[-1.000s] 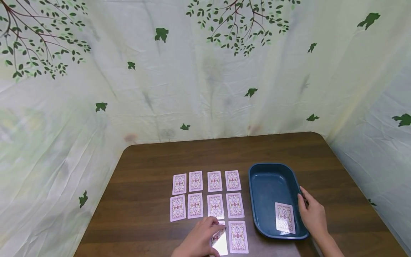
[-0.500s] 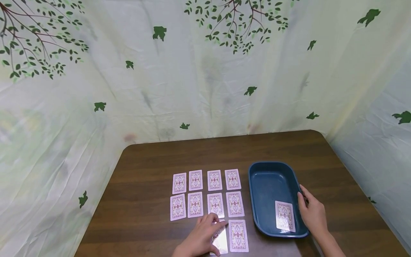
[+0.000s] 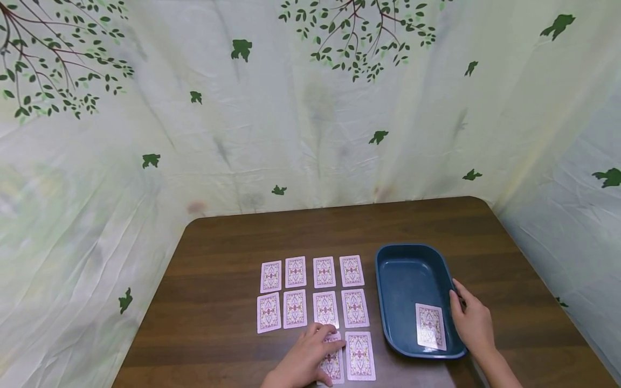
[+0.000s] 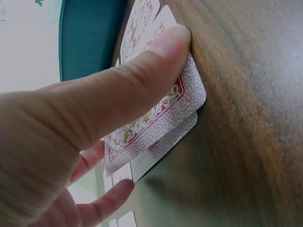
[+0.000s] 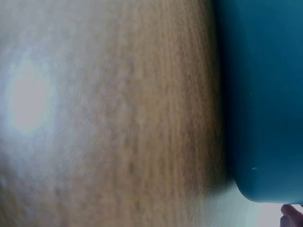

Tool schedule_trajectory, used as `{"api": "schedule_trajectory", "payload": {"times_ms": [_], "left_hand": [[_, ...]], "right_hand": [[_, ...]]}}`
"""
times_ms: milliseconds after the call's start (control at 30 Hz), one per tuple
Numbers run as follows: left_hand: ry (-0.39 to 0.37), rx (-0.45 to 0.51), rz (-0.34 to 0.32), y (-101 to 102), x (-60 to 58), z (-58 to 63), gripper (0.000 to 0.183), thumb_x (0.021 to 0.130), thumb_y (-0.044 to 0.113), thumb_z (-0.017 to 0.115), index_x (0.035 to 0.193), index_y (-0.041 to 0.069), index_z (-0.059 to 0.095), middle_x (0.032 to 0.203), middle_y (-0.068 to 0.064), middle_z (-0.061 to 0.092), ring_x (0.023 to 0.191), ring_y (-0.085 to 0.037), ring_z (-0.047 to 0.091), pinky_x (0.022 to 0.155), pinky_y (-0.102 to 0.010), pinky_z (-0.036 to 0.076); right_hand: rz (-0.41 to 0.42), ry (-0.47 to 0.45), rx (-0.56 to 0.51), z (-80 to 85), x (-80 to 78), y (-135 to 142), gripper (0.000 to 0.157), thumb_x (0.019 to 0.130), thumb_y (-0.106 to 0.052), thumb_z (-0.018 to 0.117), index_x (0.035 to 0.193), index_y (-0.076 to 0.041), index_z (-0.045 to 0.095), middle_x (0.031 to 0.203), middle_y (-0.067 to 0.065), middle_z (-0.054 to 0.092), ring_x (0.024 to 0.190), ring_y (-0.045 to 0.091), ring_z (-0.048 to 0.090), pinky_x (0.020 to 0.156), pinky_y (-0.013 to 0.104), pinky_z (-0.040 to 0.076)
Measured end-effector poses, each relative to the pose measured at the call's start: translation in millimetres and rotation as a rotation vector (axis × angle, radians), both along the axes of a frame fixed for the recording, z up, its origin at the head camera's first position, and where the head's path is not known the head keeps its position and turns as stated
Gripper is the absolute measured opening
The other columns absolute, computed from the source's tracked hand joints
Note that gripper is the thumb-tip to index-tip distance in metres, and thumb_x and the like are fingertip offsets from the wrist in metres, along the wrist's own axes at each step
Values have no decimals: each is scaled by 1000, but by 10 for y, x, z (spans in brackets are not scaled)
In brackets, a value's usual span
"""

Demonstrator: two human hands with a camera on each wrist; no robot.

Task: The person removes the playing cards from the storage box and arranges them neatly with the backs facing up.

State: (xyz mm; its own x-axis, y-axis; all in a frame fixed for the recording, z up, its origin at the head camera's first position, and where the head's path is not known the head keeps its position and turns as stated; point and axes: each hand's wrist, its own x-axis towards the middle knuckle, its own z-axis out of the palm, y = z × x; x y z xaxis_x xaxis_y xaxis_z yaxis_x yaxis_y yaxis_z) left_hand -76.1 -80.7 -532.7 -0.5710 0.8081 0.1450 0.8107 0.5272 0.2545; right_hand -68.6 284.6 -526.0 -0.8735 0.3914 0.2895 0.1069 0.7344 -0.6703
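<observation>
My left hand [image 3: 304,355] spans a playing card [image 3: 332,358] lying face down in the nearest row, thumb at its near end and fingers at its far end. In the left wrist view the thumb [image 4: 142,75] presses on the patterned back of this card [image 4: 163,111], and the edge of another card [image 4: 165,144] shows just under it. On the other side, my right hand [image 3: 473,323] grips the right rim of a deep blue tray [image 3: 380,302]. One face-down card [image 3: 430,327] lies inside, towards the tray's near end.
Beside the held card lies another face-down card [image 3: 360,355]. Behind are two rows of face-down cards, among them a middle-row card [image 3: 354,308] and a far-row card [image 3: 270,276]. A brown wooden table [image 3: 218,302] carries everything. A leaf-printed cloth [image 3: 310,118] hangs behind.
Glare on the card under my left hand has gone, so its pattern shows fully. The left fingers have shifted slightly. My right hand and the tray stay put.
</observation>
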Motion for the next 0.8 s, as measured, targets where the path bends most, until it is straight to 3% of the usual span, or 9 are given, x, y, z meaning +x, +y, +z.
{"api": "schedule_trajectory", "payload": {"times_ms": [167,367,500,800], "left_hand": [[-44,39,-15,-8,9,-5,66,56,51,74,115,23,64,120,-5,46,103,-17,39,83,-27,40],[-109,75,50,-11,50,23,64,50,39,86,108,24,63,119,-4,45,105,-17,41,81,-24,43],[-115,76,88,-9,69,68,71,46,35,87,110,24,59,119,-6,44,105,-19,44,77,-25,45],[-96,32,122,-131,85,141,69,53,38,85,115,21,60,124,-12,46,111,-25,47,85,-33,45]], "right_hand": [[1,-6,-1,8,0,-3,35,93,-10,53,123,6,53,114,29,55,100,46,53,78,57,41],[9,-5,6,12,0,-4,34,93,-10,52,123,6,54,113,30,55,98,46,54,76,57,41],[11,12,10,7,-1,1,34,92,-9,53,122,7,54,112,30,56,95,45,55,75,57,42],[7,33,19,15,3,-8,32,91,-7,54,120,8,55,111,30,56,96,47,54,76,57,40]]}}
